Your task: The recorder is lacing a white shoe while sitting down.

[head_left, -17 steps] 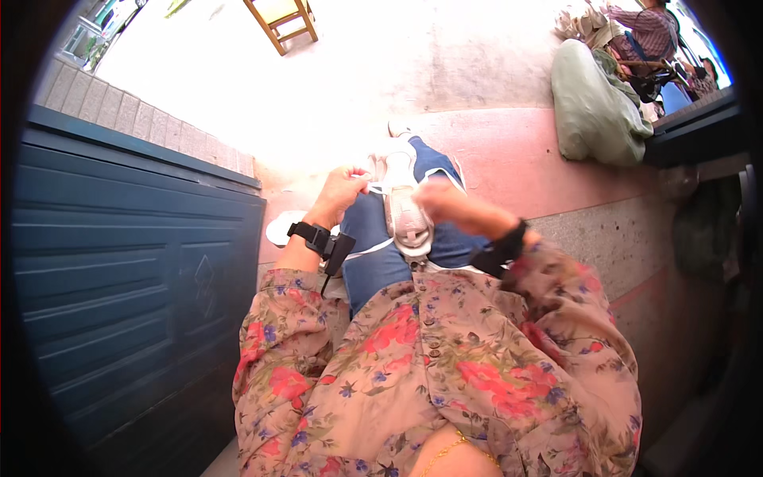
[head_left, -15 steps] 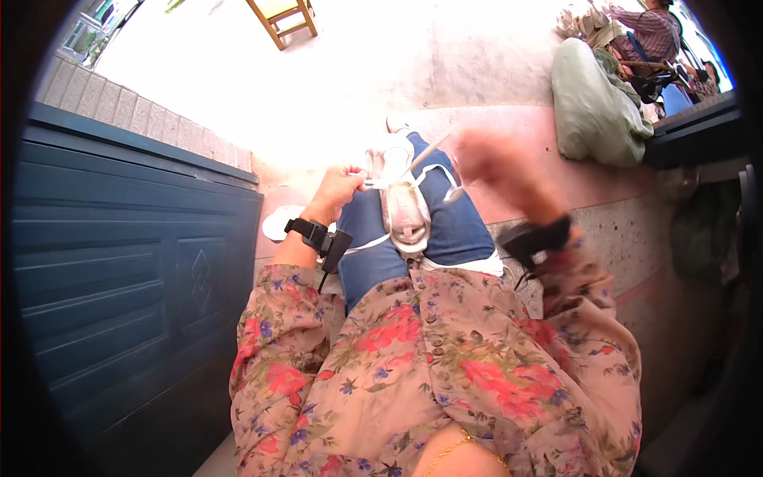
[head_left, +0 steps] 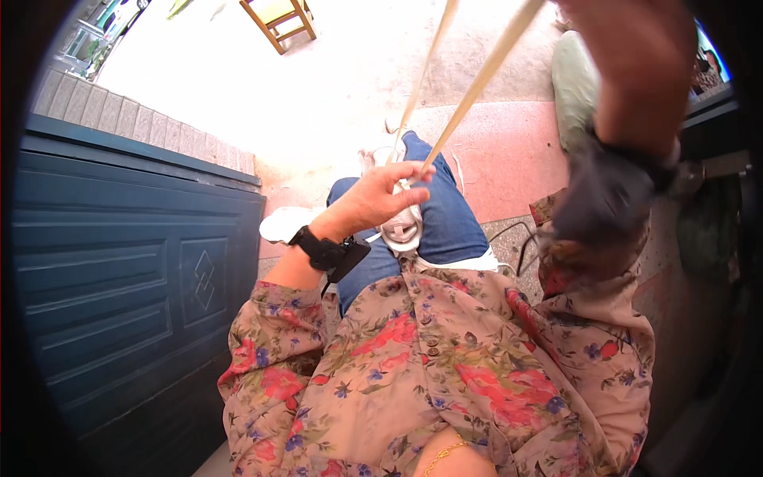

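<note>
Wooden stool (head_left: 282, 23), blue panelled door (head_left: 95, 262), pale-green sack (head_left: 575, 89)

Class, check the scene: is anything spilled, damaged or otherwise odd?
Nothing looks spilled or damaged. One oddity: a pale shoe rests between the legs of the jeans rather than being worn, near the left hand, while pale strips run up out of view.

A doorway opening onto a paved outdoor area, by the look of it: a blue panelled door (head_left: 103, 262) at left, grey tiles (head_left: 111, 111) upper left, glaring pavement (head_left: 366, 63) at top, pink floor (head_left: 509, 151) right of centre.
</note>
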Available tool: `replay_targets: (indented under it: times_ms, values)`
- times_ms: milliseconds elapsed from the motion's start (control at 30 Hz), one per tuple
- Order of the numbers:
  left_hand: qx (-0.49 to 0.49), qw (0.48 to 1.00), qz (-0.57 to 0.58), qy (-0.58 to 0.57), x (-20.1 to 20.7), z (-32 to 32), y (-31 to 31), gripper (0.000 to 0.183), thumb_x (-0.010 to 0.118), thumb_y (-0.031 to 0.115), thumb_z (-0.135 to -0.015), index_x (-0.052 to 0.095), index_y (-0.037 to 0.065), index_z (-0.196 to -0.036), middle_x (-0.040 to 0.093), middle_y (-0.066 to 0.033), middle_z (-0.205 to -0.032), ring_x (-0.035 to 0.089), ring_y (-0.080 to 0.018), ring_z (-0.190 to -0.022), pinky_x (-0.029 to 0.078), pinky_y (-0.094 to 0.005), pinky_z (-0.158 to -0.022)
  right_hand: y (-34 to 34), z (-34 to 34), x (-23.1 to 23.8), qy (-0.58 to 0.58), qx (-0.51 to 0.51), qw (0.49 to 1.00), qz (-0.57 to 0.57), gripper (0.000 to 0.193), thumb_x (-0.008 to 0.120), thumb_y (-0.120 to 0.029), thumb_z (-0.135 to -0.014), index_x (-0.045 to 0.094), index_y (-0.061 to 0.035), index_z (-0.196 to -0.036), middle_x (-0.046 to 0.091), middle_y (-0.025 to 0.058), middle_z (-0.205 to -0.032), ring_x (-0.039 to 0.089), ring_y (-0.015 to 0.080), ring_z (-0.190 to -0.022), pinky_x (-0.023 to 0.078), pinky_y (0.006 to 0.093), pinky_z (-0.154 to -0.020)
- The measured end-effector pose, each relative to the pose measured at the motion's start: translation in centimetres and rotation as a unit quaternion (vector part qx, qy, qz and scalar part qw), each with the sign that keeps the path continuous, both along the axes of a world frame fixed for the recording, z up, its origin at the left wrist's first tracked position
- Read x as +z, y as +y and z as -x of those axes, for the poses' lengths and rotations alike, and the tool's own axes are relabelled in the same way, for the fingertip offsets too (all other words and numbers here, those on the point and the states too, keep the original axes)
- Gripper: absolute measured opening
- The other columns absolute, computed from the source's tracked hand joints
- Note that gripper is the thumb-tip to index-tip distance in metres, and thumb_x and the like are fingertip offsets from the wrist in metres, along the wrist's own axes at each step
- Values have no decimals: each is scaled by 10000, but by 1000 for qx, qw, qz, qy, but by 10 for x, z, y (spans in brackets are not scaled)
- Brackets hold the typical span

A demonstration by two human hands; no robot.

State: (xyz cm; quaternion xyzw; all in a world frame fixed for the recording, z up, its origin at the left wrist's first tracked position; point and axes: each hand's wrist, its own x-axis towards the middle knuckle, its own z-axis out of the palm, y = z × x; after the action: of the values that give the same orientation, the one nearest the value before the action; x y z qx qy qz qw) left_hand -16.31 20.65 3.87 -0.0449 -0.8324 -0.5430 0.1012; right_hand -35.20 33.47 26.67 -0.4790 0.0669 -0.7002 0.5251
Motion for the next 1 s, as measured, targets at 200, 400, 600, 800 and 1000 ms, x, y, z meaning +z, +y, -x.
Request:
replay_targets:
  times_ms: [200,400,600,800,1000]
  values:
    - [251,881,-398,-49,27,-67,-134,217,447,150,-909,439,124,-693,314,58,-547,290,-55,-459,297,-217,-460,53,49,-60,-130,-615,726,-278,184,331,-73,-910,433,-14,-768,399,38,-643,431,144,-604,393,257,-595]
    - [518,715,-466,57,-2,-201,-262,240,393,299,-939,462,72,-906,288,42,-551,275,-72,-431,250,-231,-421,156,120,-227,-160,-575,692,-406,302,454,-236,-899,439,-116,-623,393,-15,-551,355,106,-471,328,254,-465]
    - [395,813,-396,-162,-44,-113,-179,143,508,191,-887,512,49,-869,334,67,-547,340,-45,-459,286,-220,-425,67,-21,-327,352,-378,695,-501,179,559,-179,-836,631,-18,-808,570,19,-629,516,97,-585,434,285,-532]
    - [250,878,-298,-277,-75,-45,-44,185,559,152,-844,563,0,-949,567,-39,-678,528,-69,-577,420,-203,-508,13,-96,-357,600,-396,533,-446,195,502,-170,-786,616,-18,-748,610,165,-759,583,336,-691,457,418,-624]
    - [204,932,53,-294,-98,-45,-23,238,527,231,-824,623,40,-929,617,-189,-845,594,-333,-816,458,-382,-715,1,-99,-359,640,-422,494,-410,171,490,-158,-781,626,-62,-742,595,129,-796,566,304,-789,435,429,-690]
